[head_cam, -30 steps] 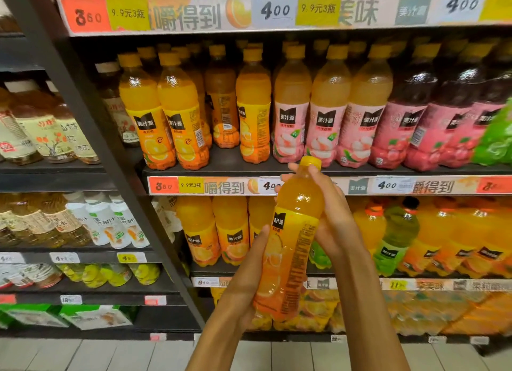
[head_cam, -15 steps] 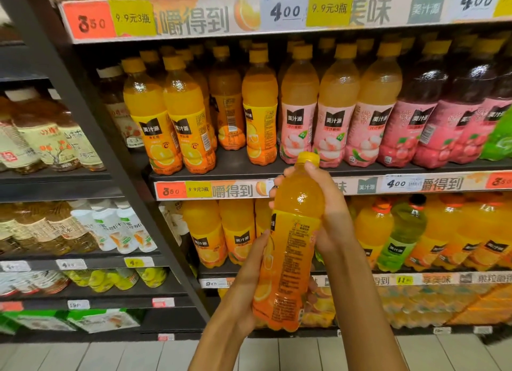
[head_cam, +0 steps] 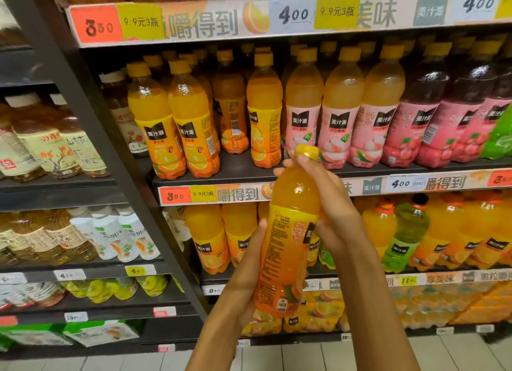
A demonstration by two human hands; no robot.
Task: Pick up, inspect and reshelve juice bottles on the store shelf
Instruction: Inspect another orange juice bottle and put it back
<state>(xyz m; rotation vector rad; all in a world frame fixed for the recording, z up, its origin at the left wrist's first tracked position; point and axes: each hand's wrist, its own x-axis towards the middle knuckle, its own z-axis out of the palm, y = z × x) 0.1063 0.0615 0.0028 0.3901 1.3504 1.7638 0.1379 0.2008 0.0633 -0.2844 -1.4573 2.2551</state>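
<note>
Holding an orange juice bottle (head_cam: 288,237) with both hands in front of the drinks shelf (head_cam: 221,174), a little tilted, yellow cap (head_cam: 307,150) at the top and leaning slightly right. The left hand (head_cam: 249,271) is wrapped around the lower half, thumb lying up along the label's left edge, so it's clamped on the bottle. The right hand (head_cam: 335,212) is closed on the upper part from the right and behind, with one fingertip up at the neck just under the cap. The label's fine-print side faces the camera, with some pink lettering on its right.

Everything else relative to that bottle: directly behind its cap sits the middle shelf, with more orange bottles (head_cam: 177,126) up and to the left, and pale pink-labelled bottles (head_cam: 340,121) just above and right of the cap. Further right of those are dark red juice bottles (head_cam: 432,115), and a bit of green packaging (head_cam: 501,138) at the frame edge. Behind the bottle's shoulder runs the price strip (head_cam: 194,196) with "350" on a red tag. Lower right behind it there's a green bottle (head_cam: 407,232) among bigger orange ones. Well off to the left, past a dark upright post (head_cam: 91,121), are tea-looking bottles (head_cam: 55,149) on a separate rack. Tiled floor (head_cam: 360,354) shows below the hands.
</note>
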